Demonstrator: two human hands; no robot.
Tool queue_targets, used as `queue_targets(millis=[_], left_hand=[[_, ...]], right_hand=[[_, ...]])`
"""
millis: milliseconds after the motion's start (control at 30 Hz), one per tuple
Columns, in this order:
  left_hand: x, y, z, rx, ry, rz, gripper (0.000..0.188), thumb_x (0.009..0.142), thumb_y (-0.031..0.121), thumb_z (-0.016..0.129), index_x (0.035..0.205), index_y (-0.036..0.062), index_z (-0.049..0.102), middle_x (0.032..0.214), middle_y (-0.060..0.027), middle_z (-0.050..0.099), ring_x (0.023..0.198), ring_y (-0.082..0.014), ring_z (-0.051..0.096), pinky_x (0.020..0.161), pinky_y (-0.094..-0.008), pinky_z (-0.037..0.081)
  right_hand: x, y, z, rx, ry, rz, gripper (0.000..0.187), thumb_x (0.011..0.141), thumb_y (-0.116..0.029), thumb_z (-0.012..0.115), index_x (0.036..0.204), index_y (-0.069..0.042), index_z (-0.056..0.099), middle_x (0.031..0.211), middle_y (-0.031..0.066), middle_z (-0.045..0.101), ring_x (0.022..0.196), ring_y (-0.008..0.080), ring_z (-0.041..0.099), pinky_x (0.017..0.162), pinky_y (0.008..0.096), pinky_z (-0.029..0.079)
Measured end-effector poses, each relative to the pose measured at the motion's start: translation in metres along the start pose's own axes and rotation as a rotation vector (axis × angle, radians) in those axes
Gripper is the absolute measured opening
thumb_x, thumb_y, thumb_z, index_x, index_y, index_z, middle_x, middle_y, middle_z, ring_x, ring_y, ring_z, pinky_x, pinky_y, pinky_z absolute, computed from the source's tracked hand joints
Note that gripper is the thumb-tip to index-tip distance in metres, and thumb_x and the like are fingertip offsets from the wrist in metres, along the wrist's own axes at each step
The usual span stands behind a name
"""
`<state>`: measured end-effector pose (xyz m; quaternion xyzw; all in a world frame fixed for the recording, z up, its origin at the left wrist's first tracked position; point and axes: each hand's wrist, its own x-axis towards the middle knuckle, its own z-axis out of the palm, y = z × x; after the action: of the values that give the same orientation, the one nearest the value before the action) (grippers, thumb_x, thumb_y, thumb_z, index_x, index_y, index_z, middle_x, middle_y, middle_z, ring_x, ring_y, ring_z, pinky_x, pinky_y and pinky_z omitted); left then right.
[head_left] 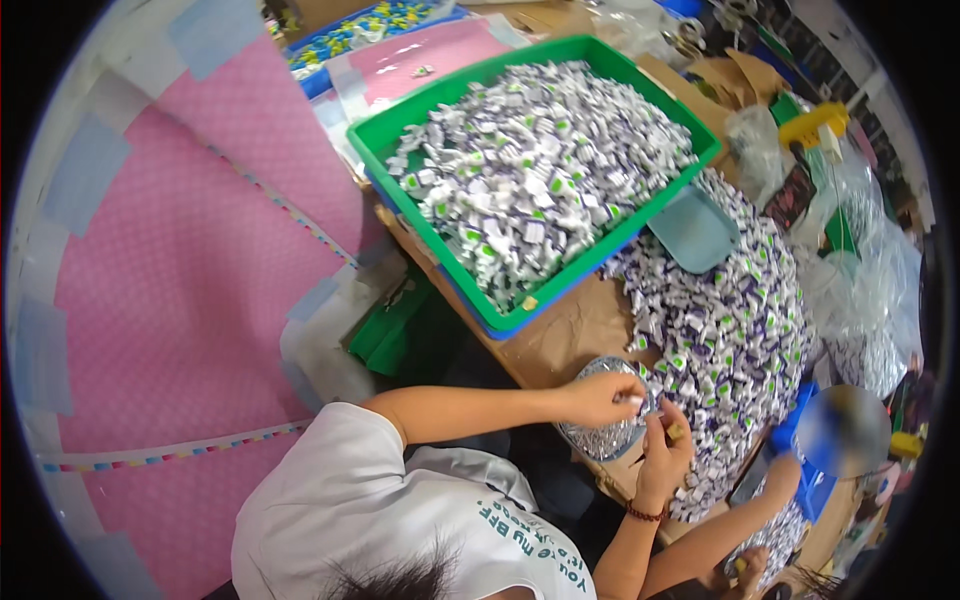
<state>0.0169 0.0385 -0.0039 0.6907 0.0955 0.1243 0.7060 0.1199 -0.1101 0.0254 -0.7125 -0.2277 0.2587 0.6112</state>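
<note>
My left hand [608, 398] is closed in a pinch on a small white-and-purple wrapped piece [636, 401]. Close beside it, my right hand [668, 455] also has its fingertips pinched at this piece; a yellowish cover shows on one finger, and a dark red bead bracelet [643, 513] circles the wrist. Under both hands stands a round container [568, 435] of shiny silver bits. Right beyond them spreads a large heap of white, purple and green wrapped pieces [735, 330] on the brown work table [555, 335].
A green tray [440, 255] piled with similar pieces stands at the far side. A grey-blue scoop [697, 232] lies on the heap. At lower right another person's hand [783, 475] works near a blue bin [822, 485]. Pink sheeting [190, 290] covers the left; clear plastic bags [865, 265] lie far right.
</note>
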Motion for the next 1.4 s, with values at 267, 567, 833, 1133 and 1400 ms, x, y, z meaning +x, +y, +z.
queue_targets(millis=[267, 567, 833, 1133, 1400], left_hand=[[-0.013, 0.005, 0.007, -0.426, 0.082, -0.086, 0.019, 0.085, 0.008, 0.057, 0.103, 0.0023, 0.053, 0.085, -0.0002, 0.056, 0.076, -0.0064, 0.053, 0.067, -0.0219, 0.045], [-0.023, 0.045, -0.042, 0.03, 0.151, 0.196, 0.017, 0.08, 0.006, 0.057, 0.096, 0.001, 0.051, 0.088, -0.0092, 0.057, 0.078, -0.015, 0.057, 0.066, -0.0288, 0.046], [0.003, 0.149, -0.18, 0.217, 0.455, 0.363, 0.015, 0.083, 0.013, 0.05, 0.096, 0.0048, 0.046, 0.073, -0.008, 0.059, 0.067, -0.0149, 0.058, 0.058, -0.0296, 0.045], [0.084, 0.177, -0.496, 0.904, 1.313, 0.028, 0.03, 0.078, 0.032, 0.061, 0.087, 0.003, 0.063, 0.085, -0.0166, 0.065, 0.078, -0.0278, 0.063, 0.069, -0.0356, 0.049], [0.067, 0.107, -0.634, 1.93, 0.639, -0.42, 0.022, 0.08, 0.013, 0.051, 0.1, 0.0094, 0.061, 0.099, -0.014, 0.061, 0.094, -0.0332, 0.058, 0.08, -0.0437, 0.047]], right_hand=[[-0.005, -0.011, 0.023, 0.054, -0.013, -0.046, 0.009, 0.078, 0.004, 0.061, 0.087, 0.003, 0.062, 0.068, 0.0009, 0.052, 0.052, 0.0032, 0.039, 0.044, 0.0168, 0.029], [0.012, -0.032, 0.041, -0.336, -0.108, -0.399, 0.009, 0.08, 0.004, 0.06, 0.088, 0.003, 0.062, 0.073, 0.0054, 0.059, 0.056, 0.0058, 0.047, 0.047, 0.0183, 0.034], [0.051, -0.082, 0.096, -0.132, -0.147, -0.365, 0.006, 0.085, 0.003, 0.051, 0.086, 0.001, 0.057, 0.075, 0.008, 0.061, 0.051, 0.0047, 0.048, 0.045, 0.0171, 0.034], [0.13, -0.104, 0.213, -0.488, -0.357, -0.931, 0.018, 0.073, 0.009, 0.057, 0.087, -0.001, 0.054, 0.081, 0.012, 0.059, 0.071, 0.0279, 0.057, 0.062, 0.0326, 0.046], [0.164, -0.081, 0.239, -0.61, -0.469, -1.086, 0.026, 0.064, 0.007, 0.058, 0.089, -0.001, 0.054, 0.083, 0.0121, 0.058, 0.065, 0.0279, 0.055, 0.055, 0.0342, 0.046]])
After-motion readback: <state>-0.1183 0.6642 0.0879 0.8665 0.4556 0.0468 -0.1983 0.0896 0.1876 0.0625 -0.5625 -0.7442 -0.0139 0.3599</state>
